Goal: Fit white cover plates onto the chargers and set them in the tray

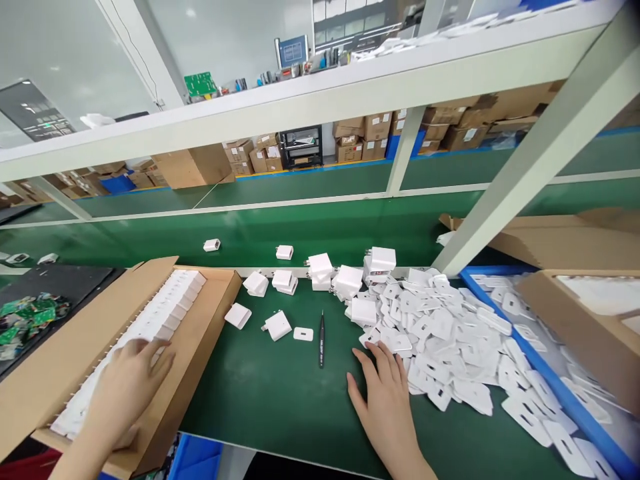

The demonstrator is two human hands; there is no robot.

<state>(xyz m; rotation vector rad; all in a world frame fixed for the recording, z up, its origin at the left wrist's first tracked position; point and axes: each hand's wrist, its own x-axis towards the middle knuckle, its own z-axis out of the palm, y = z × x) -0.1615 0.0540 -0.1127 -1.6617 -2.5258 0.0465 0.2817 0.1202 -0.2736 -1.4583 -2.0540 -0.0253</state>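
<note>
My left hand (131,377) is over the open cardboard box (210,313) at the left, its fingers bent together beside a long row of white charger housings (173,310). Whatever those fingers hold, if anything, is hidden. My right hand (385,407) lies with fingers spread, its fingertips at the near left edge of a heap of flat white plastic covers (445,340). Between the hands, black tweezers (321,343) lie on the green mat. A single white cover (303,334) and a white charger housing with prongs (278,325) are left of the tweezers.
More white housings (347,283) stand along the bench's back edge. A blue tray (545,373) of covers and a cardboard box (575,327) flank the heap. Green circuit boards (33,317) lie far left. A slanted shelf post (530,147) rises at the right.
</note>
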